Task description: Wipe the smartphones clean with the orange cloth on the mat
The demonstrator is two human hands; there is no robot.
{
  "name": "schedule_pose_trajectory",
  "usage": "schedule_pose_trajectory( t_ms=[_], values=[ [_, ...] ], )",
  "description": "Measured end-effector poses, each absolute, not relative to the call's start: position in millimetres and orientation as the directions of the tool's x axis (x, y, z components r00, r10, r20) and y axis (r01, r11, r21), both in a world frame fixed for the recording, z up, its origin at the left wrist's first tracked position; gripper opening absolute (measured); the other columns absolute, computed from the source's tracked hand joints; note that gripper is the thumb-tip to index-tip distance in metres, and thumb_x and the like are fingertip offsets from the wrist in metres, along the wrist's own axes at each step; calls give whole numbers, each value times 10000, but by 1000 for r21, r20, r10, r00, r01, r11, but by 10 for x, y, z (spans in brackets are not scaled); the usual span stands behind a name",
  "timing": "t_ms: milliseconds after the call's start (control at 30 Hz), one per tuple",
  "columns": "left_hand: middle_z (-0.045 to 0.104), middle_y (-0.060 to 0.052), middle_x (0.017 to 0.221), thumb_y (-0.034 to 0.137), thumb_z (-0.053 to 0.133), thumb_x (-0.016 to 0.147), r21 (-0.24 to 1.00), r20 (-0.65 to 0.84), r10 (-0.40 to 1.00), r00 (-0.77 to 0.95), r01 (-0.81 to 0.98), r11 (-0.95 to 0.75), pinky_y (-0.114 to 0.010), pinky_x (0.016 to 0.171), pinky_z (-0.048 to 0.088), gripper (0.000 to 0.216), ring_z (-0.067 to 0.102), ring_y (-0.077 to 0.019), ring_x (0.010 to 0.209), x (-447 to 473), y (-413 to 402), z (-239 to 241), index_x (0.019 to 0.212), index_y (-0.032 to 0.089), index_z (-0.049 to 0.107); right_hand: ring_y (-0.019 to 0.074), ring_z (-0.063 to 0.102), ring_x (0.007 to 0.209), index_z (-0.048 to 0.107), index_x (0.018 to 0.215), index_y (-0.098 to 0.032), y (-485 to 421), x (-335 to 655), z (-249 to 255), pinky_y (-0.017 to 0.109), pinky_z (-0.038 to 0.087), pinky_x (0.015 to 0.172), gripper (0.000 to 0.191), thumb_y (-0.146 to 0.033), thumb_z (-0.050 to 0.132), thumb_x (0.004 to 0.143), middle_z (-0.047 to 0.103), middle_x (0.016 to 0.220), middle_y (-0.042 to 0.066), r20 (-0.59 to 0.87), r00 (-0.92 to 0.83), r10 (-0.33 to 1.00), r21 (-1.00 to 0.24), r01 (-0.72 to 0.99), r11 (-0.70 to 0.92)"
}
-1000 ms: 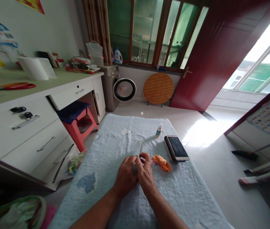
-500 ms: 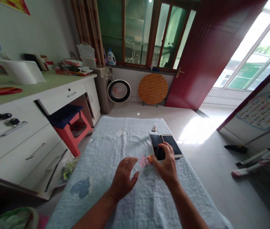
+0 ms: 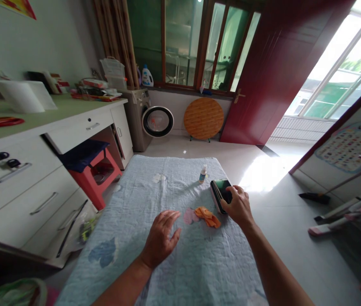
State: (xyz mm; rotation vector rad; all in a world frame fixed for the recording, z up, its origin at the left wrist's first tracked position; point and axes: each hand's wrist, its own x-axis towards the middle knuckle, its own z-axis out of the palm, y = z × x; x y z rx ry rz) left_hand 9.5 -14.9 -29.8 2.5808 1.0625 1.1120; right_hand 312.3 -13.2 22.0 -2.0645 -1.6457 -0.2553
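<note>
My right hand point(image 3: 238, 206) grips the near end of a dark phone point(image 3: 221, 189), which lies on top of another phone at the right edge of a light blue quilted cloth point(image 3: 167, 178). On the cloth near the middle rests my left hand point(image 3: 161, 237), fingers spread and holding nothing. Between the hands lies a crumpled orange cloth point(image 3: 208, 216), with a pink patch point(image 3: 188, 216) beside it. A small white bottle point(image 3: 202, 174) stands upright just beyond the phones.
To the left is a white desk with drawers point(image 3: 24, 187), with a red stool point(image 3: 94, 170) tucked under it. Against the far wall stand a washing machine point(image 3: 150, 119) and a round wooden tabletop point(image 3: 203, 118). A broom point(image 3: 314, 196) lies on the floor at right.
Both hands held a phone on edge near the cloth's middle. My right hand carried it rightward onto the other phone, while my left hand let go and spread flat.
</note>
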Motion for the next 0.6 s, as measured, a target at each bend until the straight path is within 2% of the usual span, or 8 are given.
schedule_pose_trajectory(
  t_ms=[333, 467, 600],
  values=[
    [621, -94, 1181, 292, 563, 852, 521, 521, 759, 391, 559, -645, -464, 1004, 430, 307, 549, -262, 1133, 90, -43, -82, 1145, 201, 569, 290, 491, 1042, 613, 1103, -155, -107, 3096, 261, 408, 345, 924, 401, -318, 586, 738, 497, 1233, 166, 350, 276, 895, -208, 955, -213],
    [573, -106, 1263, 376, 579, 859, 657, 416, 817, 400, 489, -574, -475, 1044, 384, 338, 503, -275, 1204, 217, -29, 202, 1153, 208, 575, 313, 495, 1054, 593, 1154, -168, -117, 3062, 258, 419, 361, 895, 431, -335, 583, 757, 494, 1257, 163, 297, 327, 897, -217, 938, -270],
    [501, -100, 1349, 416, 541, 883, 838, 262, 837, 480, 318, -445, -441, 1102, 307, 377, 433, -264, 1279, 470, 23, 444, 1203, 218, 552, 335, 508, 1070, 566, 1197, -181, -137, 3094, 249, 455, 377, 888, 523, -459, 600, 756, 523, 1249, 152, 254, 345, 903, -272, 922, -276]
  ],
)
